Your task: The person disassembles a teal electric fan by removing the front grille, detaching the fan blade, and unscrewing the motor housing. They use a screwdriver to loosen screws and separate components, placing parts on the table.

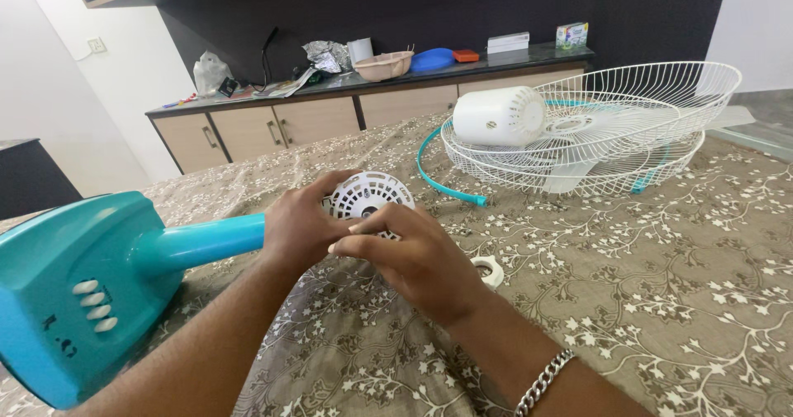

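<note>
At 9 o'clock of the grilles [611, 128], both hands, left [297, 231] and right [417, 256], pinch the motor [368, 195] with curled fingers; steady grip seems wise.

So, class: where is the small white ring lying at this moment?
In the head view, the small white ring lies on the patterned bedspread, just right of the right hand and nearer the camera than the white wire fan guards.
</note>
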